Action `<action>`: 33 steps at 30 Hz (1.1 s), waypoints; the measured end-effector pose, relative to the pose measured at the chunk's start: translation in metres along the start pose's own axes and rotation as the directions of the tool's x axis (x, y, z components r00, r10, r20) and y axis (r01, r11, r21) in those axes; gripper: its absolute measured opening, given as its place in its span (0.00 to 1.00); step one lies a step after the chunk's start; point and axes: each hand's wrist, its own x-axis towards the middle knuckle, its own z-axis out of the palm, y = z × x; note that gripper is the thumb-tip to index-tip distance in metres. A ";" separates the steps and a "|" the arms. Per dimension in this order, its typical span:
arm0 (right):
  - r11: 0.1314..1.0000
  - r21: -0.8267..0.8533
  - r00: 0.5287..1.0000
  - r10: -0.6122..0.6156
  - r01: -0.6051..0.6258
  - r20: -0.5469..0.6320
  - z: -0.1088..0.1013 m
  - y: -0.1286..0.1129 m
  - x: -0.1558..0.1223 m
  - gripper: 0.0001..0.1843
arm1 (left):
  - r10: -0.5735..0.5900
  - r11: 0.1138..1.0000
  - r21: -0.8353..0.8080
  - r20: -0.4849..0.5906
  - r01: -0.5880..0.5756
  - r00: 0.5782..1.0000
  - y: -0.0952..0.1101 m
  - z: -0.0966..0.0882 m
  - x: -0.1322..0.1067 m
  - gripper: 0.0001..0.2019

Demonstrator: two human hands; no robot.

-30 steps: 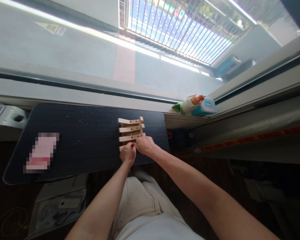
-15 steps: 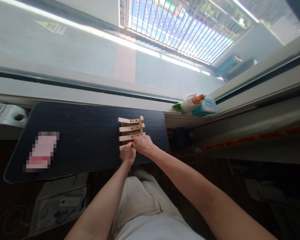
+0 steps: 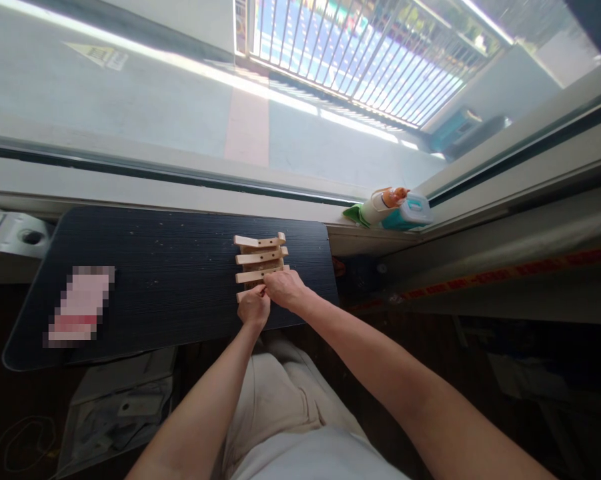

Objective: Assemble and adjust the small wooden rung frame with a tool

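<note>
A small pale wooden rack (image 3: 261,257), made of several slats with dark holes across a base, lies on the black table (image 3: 155,280). My left hand (image 3: 253,309) is closed around the rack's nearest slat, whose left end sticks out past my fingers. My right hand (image 3: 285,290) is closed and bent over the near right part of the rack, its fingertips meeting those of my left hand. Whatever lies between the right fingertips is hidden by the hand.
A blurred pink item (image 3: 83,303) lies at the table's left. On the sill at the right stand a white bottle with an orange top (image 3: 380,205) and a teal-and-white container (image 3: 409,212). A clear bin (image 3: 115,413) sits below the table at left. The window ledge (image 3: 180,183) borders the far edge.
The whole view has shifted slightly. Both hands stay at the rack's near end, with hardly any visible movement.
</note>
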 end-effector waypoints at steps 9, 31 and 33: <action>0.998 0.039 0.999 0.044 -0.044 0.018 -0.001 0.008 -0.009 0.15 | 0.021 0.999 -0.025 -0.020 -0.021 1.000 -0.005 0.001 -0.002 0.13; 1.000 0.012 1.000 0.013 -0.013 -0.024 0.013 0.007 -0.018 0.15 | 0.036 0.999 0.039 -0.031 -0.035 0.999 -0.008 0.003 0.002 0.13; 1.000 -0.001 0.999 -0.009 0.009 -0.033 0.012 0.006 -0.016 0.14 | 0.040 0.998 0.051 -0.016 -0.039 0.999 -0.008 0.000 -0.001 0.13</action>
